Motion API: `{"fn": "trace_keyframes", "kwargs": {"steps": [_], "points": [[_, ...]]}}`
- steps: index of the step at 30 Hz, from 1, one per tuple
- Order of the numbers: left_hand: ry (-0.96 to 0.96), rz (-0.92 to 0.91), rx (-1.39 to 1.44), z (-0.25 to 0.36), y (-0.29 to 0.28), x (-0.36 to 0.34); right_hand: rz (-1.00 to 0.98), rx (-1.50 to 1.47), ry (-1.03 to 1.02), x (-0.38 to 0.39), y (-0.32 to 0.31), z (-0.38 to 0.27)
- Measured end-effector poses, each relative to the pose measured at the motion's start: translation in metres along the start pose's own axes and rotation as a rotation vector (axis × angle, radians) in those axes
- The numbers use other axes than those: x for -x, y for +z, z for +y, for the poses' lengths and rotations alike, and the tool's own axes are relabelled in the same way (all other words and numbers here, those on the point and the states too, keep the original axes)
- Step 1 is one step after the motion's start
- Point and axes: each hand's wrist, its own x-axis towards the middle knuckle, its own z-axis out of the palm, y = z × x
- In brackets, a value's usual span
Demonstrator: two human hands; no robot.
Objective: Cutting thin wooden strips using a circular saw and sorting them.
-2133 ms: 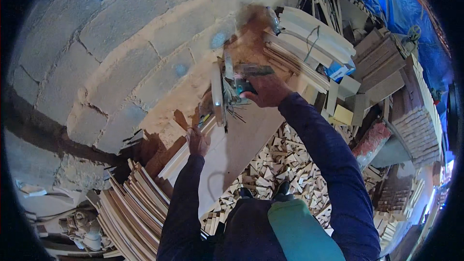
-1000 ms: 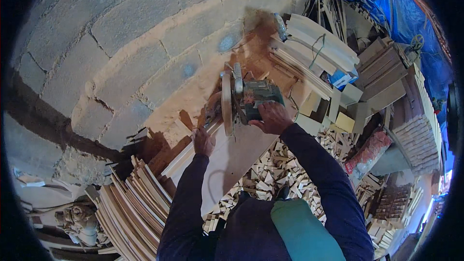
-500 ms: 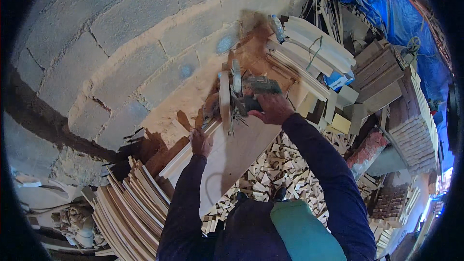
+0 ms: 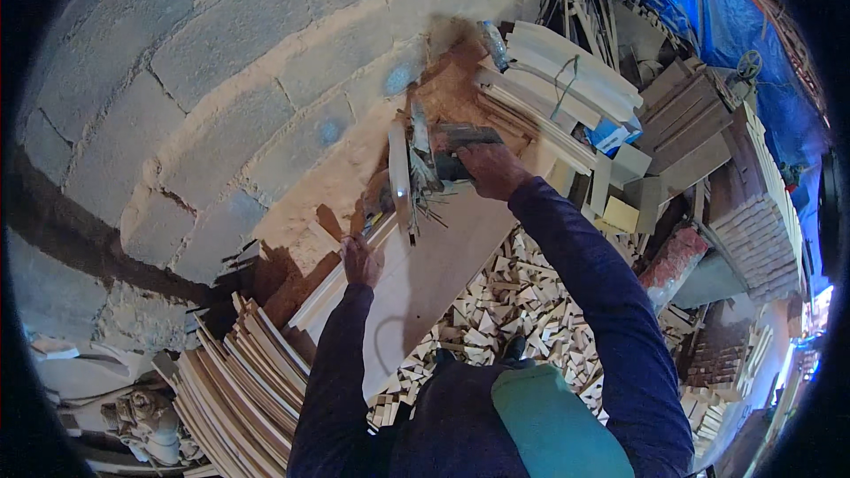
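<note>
A mitre saw (image 4: 421,159) with a dark motor body and a pale blade guard stands on a pale board (image 4: 435,265) dusted with sawdust. My right hand (image 4: 485,166) is wrapped round the saw's handle. My left hand (image 4: 359,255) grips long pale wood strips (image 4: 319,296) lying on the board, just left of and nearer me than the blade. A small yellow thing shows just beyond those fingers, too small to make out. The handle itself is mostly hidden under my right fingers.
A block wall (image 4: 221,106) rises behind. Stacked boards (image 4: 567,71), a plastic bottle (image 4: 493,44) and blue tarpaulin (image 4: 726,18) are at back right. Long strips (image 4: 239,381) lie lower left; wood offcuts (image 4: 478,319) cover the floor. A red bundle (image 4: 673,265) sits right.
From one second ago, my right hand and the saw's body have moved up and slightly left in the picture. My left hand stays on the strips with little change.
</note>
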Motion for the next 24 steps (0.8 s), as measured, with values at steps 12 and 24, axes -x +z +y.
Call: {"fn": "trace_keyframes", "kwargs": {"steps": [12,24], "points": [[0.014,0.015,0.015,0.001,-0.001,-0.002,0.125,-0.018,-0.032,0.002,0.012,0.003],[0.015,0.025,0.135,0.014,-0.016,-0.007,0.189,0.027,0.025,0.005,0.003,-0.002]]}}
